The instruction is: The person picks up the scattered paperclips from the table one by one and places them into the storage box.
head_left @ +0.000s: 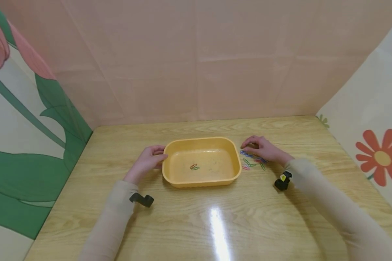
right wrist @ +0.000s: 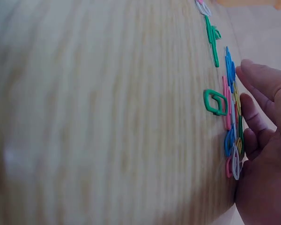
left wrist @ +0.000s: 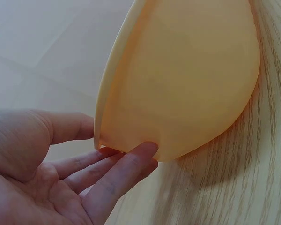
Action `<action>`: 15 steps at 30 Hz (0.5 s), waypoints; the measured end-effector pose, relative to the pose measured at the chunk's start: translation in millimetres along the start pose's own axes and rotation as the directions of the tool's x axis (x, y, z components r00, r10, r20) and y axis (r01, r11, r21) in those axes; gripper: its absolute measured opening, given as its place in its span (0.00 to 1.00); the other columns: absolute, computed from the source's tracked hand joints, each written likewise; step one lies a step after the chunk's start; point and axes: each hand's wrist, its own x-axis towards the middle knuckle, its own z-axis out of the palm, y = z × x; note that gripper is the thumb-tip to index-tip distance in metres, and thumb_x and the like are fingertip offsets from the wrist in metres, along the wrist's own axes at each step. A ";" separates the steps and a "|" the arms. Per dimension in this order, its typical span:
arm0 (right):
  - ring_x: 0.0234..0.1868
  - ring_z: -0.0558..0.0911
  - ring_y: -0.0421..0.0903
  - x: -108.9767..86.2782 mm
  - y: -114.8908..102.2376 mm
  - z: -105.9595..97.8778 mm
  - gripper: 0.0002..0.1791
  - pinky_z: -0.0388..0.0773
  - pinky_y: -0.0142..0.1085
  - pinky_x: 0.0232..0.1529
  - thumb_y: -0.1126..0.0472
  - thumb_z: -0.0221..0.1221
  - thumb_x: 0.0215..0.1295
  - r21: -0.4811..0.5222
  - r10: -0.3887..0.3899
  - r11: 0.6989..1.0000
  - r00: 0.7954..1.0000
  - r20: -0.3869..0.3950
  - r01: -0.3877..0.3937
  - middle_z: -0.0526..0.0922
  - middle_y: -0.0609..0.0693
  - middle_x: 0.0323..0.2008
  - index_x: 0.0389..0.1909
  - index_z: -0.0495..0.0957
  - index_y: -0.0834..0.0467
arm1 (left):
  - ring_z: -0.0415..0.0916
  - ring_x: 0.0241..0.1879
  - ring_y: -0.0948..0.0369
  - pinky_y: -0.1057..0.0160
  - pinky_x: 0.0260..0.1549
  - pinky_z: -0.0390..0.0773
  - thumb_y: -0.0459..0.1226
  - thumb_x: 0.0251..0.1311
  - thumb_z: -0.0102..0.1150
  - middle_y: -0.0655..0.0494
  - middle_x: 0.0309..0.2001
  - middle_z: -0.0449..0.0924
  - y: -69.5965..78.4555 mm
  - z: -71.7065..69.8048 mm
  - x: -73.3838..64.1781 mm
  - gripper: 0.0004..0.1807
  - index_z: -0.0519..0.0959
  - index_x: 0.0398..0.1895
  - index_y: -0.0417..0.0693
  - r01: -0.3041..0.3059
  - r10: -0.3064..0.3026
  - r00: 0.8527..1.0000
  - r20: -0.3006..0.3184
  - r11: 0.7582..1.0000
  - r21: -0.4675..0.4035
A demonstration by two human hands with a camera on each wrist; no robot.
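Note:
A yellow plastic tray (head_left: 200,183) stands on the wooden table, with a red and a green paper clip (head_left: 195,168) lying inside. At its left end my left hand (head_left: 147,159) grips the tray, the thumb at the rim and the fingers against the outer wall, as the left wrist view shows. My right hand (head_left: 264,148) is low beside a loose pile of coloured paper clips (head_left: 247,154) just right of the tray. Its fingers are bent loosely above the blue clips. In the right wrist view, its fingertips (right wrist: 246,101) are right at the pile's edge, with no clip visible between them.
Green paper clips (right wrist: 212,42) lie apart from the main pile, toward the tray. Behind the table (head_left: 183,224) hangs a pinkish backdrop (head_left: 196,72), with flower-patterned panels (head_left: 382,156) at the sides. Each wrist wears a small black camera (head_left: 282,182).

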 end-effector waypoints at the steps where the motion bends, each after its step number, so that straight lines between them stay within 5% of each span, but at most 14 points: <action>1: 0.47 0.70 0.50 -0.3 -1.6 -0.1 0.09 0.61 0.51 0.52 0.63 0.55 0.60 0.001 0.006 1.000 1.000 0.003 -0.006 0.76 0.53 0.41 0.41 0.77 0.59 | 0.72 0.46 0.47 0.53 0.36 0.78 0.30 0.59 0.51 0.39 0.52 0.70 0.2 0.2 -0.4 0.21 0.65 0.56 0.35 0.005 -0.005 1.000 -0.003 1.000 0.001; 10: 0.49 0.68 0.59 -3.0 -30.0 -2.1 0.08 0.56 0.58 0.54 0.69 0.56 0.58 0.026 0.042 0.999 0.999 0.004 -0.042 0.74 0.61 0.42 0.39 0.75 0.66 | 0.72 0.46 0.47 0.54 0.37 0.78 0.31 0.59 0.51 0.41 0.53 0.70 2.0 0.5 -0.8 0.20 0.66 0.56 0.38 0.024 -0.023 1.000 -0.008 0.999 0.030; 15: 0.51 0.65 0.54 -2.0 -11.8 0.1 0.07 0.52 0.57 0.56 0.62 0.56 0.59 -0.048 0.103 0.993 0.995 -0.010 -0.103 0.73 0.55 0.43 0.38 0.76 0.59 | 0.73 0.46 0.47 0.54 0.36 0.78 0.31 0.59 0.51 0.41 0.52 0.70 1.1 -0.1 -0.1 0.21 0.66 0.56 0.38 0.024 -0.024 1.000 -0.004 1.000 0.005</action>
